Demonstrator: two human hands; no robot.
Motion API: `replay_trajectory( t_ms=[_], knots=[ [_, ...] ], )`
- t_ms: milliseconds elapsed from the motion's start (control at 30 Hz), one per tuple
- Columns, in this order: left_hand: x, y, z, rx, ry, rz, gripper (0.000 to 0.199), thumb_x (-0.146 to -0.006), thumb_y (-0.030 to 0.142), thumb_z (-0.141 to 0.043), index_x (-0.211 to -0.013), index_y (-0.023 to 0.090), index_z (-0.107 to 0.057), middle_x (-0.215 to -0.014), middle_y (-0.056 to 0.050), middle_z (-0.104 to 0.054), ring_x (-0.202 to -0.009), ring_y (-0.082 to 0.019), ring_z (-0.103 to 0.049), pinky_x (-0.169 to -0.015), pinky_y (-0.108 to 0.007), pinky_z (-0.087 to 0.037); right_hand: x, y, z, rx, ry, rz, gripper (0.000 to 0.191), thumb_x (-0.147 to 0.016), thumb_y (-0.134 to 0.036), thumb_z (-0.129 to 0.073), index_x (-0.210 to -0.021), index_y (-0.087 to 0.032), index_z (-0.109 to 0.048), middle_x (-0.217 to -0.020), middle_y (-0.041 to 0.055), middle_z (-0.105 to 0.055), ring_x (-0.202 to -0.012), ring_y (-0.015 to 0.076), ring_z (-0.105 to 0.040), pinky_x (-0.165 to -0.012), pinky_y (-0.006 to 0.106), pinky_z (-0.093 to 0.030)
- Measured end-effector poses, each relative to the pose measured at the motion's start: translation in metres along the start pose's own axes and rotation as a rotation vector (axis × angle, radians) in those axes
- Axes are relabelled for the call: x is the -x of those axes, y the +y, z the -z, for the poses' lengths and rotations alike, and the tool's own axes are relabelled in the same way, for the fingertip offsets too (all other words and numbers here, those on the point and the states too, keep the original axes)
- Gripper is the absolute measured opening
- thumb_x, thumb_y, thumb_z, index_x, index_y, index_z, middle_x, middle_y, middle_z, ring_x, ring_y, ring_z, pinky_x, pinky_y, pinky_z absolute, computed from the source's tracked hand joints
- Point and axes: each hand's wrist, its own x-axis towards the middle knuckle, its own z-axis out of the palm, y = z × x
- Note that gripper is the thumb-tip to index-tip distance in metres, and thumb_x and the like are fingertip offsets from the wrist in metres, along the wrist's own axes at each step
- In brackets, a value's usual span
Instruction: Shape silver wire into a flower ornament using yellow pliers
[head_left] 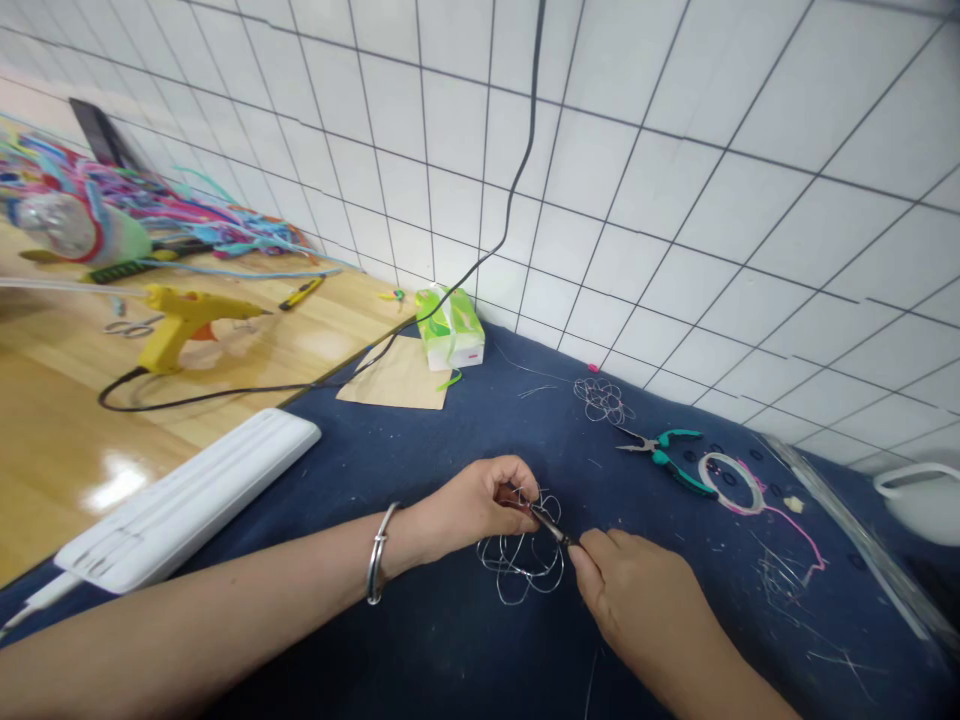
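My left hand point(480, 505) pinches a looped silver wire shape point(517, 585) between thumb and fingers, above the dark blue cloth. The wire's round, petal-like loops hang below and beside the fingertips. My right hand point(637, 580) is closed around the handles of a pair of pliers point(553, 528), and the palm hides most of them. Their narrow metal jaws point up and left to the wire at my left fingertips. Whether the jaws grip the wire, I cannot tell.
Teal-handled pliers point(667, 455), a second wire flower point(602, 400) and a pink-and-white coil point(731, 483) lie beyond my hands. At left are a white power strip point(195, 500), a yellow glue gun point(180, 325) and its black cord. A green tissue pack point(450, 330) stands near the tiled wall.
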Motion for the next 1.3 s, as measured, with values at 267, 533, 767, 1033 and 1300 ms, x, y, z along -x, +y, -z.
replay_trajectory(
  t_ms=[267,533,767,1033,1300],
  knots=[
    [-0.0010,0.0034,0.0018,0.070,-0.060,-0.025,0.019,-0.071,0.013,-0.061,-0.087,0.016,-0.053,-0.078,0.000,-0.059,-0.070,-0.011,-0.058,-0.066,-0.026,-0.046,-0.0024,0.0034,0.0037,-0.003,-0.099,-0.023,0.027,-0.088,-0.031,-0.037,-0.072,-0.022,-0.057,-0.065,0.0021,-0.063,-0.059,0.0182,-0.058,-0.050,0.027,-0.031],
    [-0.0006,0.0010,0.0024,0.086,-0.080,-0.032,0.029,-0.068,0.007,-0.061,-0.093,0.018,-0.050,-0.084,0.000,-0.055,-0.075,-0.012,-0.058,-0.069,-0.028,-0.046,-0.0043,0.0039,0.0072,-0.017,-0.170,-0.031,0.028,-0.090,-0.031,-0.034,-0.075,-0.023,-0.057,-0.068,0.0019,-0.063,-0.060,0.0189,-0.059,-0.051,0.028,-0.031],
    [-0.0016,0.0024,0.0049,0.127,-0.097,-0.030,0.021,-0.072,0.003,-0.052,-0.088,0.016,-0.052,-0.080,-0.002,-0.059,-0.075,-0.014,-0.060,-0.068,-0.028,-0.046,-0.0048,0.0047,0.0070,-0.032,-0.179,-0.029,0.030,-0.090,-0.031,-0.034,-0.073,-0.022,-0.056,-0.068,0.0023,-0.064,-0.061,0.0184,-0.060,-0.053,0.027,-0.032],
    [0.0001,0.0054,0.0026,0.084,-0.096,-0.024,0.018,-0.070,0.009,-0.061,-0.084,0.015,-0.051,-0.076,-0.001,-0.060,-0.072,-0.013,-0.059,-0.066,-0.027,-0.045,-0.0048,0.0061,0.0089,-0.065,-0.181,-0.032,0.031,-0.090,-0.032,-0.033,-0.072,-0.021,-0.055,-0.067,0.0017,-0.064,-0.060,0.0170,-0.060,-0.053,0.026,-0.033],
    [-0.0018,-0.0032,0.0036,0.035,-0.092,-0.034,0.023,-0.067,0.011,-0.066,-0.082,0.016,-0.050,-0.073,0.001,-0.059,-0.064,-0.012,-0.058,-0.059,-0.026,-0.046,-0.0046,0.0067,0.0078,-0.128,-0.224,-0.038,0.032,-0.091,-0.034,-0.031,-0.072,-0.022,-0.054,-0.069,0.0014,-0.065,-0.062,0.0181,-0.061,-0.055,0.027,-0.034]
  ],
)
